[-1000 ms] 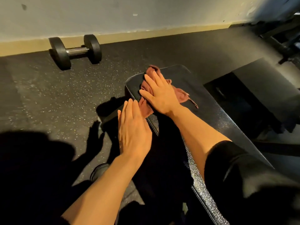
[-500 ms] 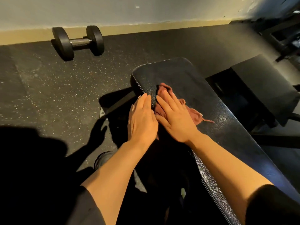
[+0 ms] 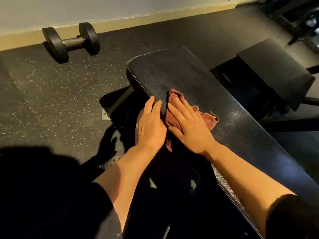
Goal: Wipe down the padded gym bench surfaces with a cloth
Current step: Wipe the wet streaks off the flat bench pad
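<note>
A long black padded bench [image 3: 189,78] runs from the upper middle down to the lower right. A crumpled reddish-brown cloth [image 3: 209,119] lies on its pad near the left edge. My right hand [image 3: 189,125] lies flat on the cloth with straight, spread fingers, pressing it onto the pad. My left hand [image 3: 150,125] rests flat against the bench's left side edge, fingers straight, right beside the right hand. Part of the cloth hangs over the edge between the two hands.
A black dumbbell [image 3: 71,41] lies on the speckled rubber floor [image 3: 51,94] near the wall at upper left. A second black pad [image 3: 274,73] and machine frame stand at upper right. My dark-clothed legs fill the bottom of the view.
My right hand has dragged the cloth from the bench's far end back toward me along the pad. My left hand has moved in against the bench's side edge.
</note>
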